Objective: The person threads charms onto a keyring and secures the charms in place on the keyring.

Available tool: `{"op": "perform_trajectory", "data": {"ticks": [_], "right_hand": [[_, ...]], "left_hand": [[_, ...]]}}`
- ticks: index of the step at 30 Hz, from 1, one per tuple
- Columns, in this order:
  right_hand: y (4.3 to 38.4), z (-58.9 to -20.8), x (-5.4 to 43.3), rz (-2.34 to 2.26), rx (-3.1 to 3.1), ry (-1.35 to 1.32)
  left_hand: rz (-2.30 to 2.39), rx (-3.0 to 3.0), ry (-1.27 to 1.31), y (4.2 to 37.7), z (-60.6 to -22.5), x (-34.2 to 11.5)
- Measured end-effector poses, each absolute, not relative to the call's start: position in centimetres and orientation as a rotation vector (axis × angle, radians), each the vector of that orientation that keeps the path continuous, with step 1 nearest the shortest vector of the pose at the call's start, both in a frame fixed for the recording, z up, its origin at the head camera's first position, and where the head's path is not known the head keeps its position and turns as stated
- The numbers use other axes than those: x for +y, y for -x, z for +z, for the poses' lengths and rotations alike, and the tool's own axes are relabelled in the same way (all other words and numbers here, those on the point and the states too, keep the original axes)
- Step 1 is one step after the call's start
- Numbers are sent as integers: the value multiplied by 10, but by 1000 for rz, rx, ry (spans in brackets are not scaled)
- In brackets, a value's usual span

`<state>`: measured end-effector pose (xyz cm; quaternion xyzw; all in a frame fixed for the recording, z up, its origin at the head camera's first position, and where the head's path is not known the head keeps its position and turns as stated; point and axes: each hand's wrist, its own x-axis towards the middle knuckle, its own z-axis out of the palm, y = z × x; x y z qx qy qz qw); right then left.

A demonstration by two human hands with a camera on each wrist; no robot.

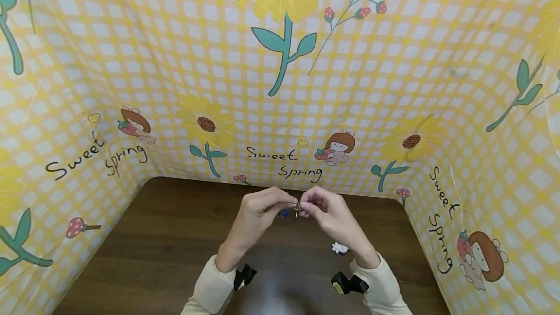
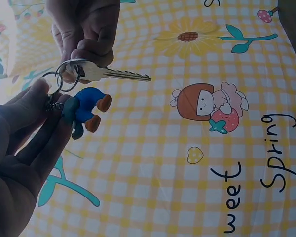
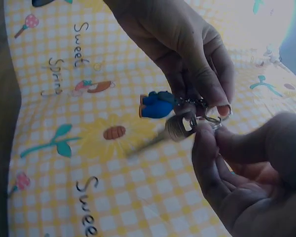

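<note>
Both hands meet above the far part of the table. My left hand [image 1: 262, 213] pinches a metal ring of a keychain between thumb and fingers. From its short chain hangs a small blue figure [image 2: 90, 105] with brown feet. A silver key [image 2: 113, 73] is threaded on a linked ring, its blade pointing away from the fingers. My right hand [image 1: 332, 210] pinches the key ring [image 3: 213, 120] close to the key's head. In the right wrist view the key [image 3: 170, 131] looks blurred. Fingertips partly hide the rings.
A small white flower-shaped piece [image 1: 339, 248] lies on the dark wooden table [image 1: 144, 252], near the right forearm. Yellow checked cloth [image 1: 280, 120] stands as a wall behind the table and on both sides. Black straps with devices [image 1: 350, 283] sit at the wrists.
</note>
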<state>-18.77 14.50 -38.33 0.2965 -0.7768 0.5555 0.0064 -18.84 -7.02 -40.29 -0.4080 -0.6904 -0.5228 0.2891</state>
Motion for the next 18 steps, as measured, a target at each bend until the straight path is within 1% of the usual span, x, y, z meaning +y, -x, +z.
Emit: {"op": "perform_trajectory", "data": {"ticks": [8,13,18], "right_hand": [[189,-386,151,2176,-2370,-948],[189,-387,151,2169,-2313,-924],[189,-392,147,2145,-2152,-982]], "left_hand": [[-1465,-1871,939,187,-407,-69],[-1570,-1877,926,184,-405,-68],[-1649,-1870,924,181,-403,-65]]}}
